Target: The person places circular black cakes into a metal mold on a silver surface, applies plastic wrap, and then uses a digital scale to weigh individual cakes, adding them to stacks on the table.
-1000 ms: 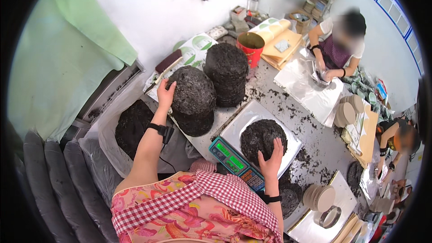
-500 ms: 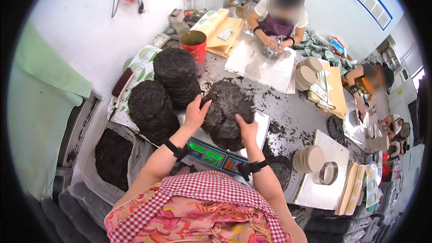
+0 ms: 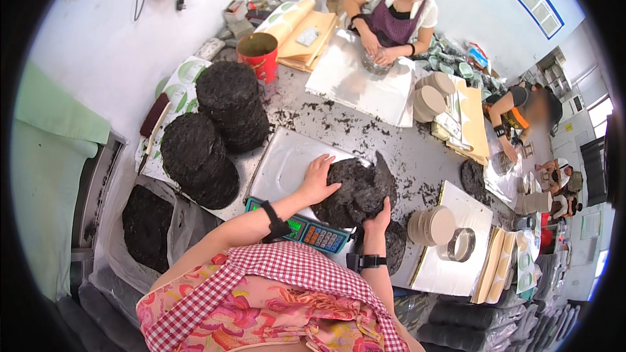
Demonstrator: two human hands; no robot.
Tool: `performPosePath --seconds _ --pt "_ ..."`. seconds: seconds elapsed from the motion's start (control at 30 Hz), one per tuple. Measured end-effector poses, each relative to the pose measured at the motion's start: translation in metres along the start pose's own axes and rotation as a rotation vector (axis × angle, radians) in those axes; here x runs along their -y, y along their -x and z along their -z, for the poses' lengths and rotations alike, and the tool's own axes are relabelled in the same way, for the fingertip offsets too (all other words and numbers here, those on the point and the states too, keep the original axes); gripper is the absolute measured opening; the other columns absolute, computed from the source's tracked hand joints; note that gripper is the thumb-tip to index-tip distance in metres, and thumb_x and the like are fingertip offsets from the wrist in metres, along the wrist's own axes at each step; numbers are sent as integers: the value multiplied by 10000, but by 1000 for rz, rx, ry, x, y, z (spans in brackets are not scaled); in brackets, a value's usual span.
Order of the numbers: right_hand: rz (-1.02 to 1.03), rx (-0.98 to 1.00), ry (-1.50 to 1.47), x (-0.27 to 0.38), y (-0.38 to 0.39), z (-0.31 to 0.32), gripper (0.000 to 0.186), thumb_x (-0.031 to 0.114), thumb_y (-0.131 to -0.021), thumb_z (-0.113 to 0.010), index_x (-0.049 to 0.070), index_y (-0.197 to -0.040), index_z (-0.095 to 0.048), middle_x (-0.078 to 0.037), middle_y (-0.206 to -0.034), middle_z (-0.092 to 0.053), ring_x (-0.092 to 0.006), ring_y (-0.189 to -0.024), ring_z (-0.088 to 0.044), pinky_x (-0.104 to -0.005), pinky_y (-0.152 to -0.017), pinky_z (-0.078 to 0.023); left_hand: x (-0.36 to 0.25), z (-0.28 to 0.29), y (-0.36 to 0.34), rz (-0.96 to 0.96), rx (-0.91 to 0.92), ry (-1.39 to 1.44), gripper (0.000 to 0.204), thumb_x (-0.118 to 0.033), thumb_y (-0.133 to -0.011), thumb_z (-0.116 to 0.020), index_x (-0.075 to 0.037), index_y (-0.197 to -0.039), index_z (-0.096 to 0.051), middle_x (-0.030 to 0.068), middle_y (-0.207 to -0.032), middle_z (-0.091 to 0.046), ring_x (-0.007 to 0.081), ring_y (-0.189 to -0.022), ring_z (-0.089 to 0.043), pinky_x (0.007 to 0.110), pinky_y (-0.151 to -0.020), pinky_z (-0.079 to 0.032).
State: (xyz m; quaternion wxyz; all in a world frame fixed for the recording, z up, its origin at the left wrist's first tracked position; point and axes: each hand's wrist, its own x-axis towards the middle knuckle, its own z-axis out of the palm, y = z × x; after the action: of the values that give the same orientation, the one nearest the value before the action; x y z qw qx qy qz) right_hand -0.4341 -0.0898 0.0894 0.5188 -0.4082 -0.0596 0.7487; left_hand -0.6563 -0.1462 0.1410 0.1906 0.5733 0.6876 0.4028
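In the head view, holding a nearly black, matted, roughly round slab of fibrous material between both hands, over the right side of a teal scale with a shiny, square metal pan and partly past its edge. Cannot tell whether resting on the pan or raised off it. Reaching over the pan with the left hand, fingers loosely spread and thumb apart, touching the slab's left side with no tight grip showing. Clasping the near right side with the right hand, thumb up along the rim, fingers mostly hidden by the slab. To the left of the scale, showing a rounded black front stack close to a similar rear stack, and beyond, an open red bucket. To the right, showing a pile of beige round discs beside a thin metal ring. Across the grey table, showing a co-worker in a purple apron, bent over a silvery sheet
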Motion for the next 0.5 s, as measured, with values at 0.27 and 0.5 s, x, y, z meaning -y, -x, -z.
performPosePath --seconds 0.27,0.5 --pt "52 128 79 2 -163 -127 498 422 -888 -518 81 -1251 -518 -82 -1268 -549 -284 -1153 -513 -476 -1025 -354 117 219 31 132 -856 -423 479 -44 -699 -676 -8 -1148 -514 167 -1161 -524 332 -1116 -485 398 -992 -370" --pt "79 219 154 -45 -127 -156 480 374 -906 -546 32 -1242 -504 -95 -1204 -567 -261 -1084 -540 -447 -985 -406 204 302 127 801 -628 -278 842 -404 -754 -742 26 -1354 -338 207 -1356 -432 359 -1246 -424 431 -1008 -377"
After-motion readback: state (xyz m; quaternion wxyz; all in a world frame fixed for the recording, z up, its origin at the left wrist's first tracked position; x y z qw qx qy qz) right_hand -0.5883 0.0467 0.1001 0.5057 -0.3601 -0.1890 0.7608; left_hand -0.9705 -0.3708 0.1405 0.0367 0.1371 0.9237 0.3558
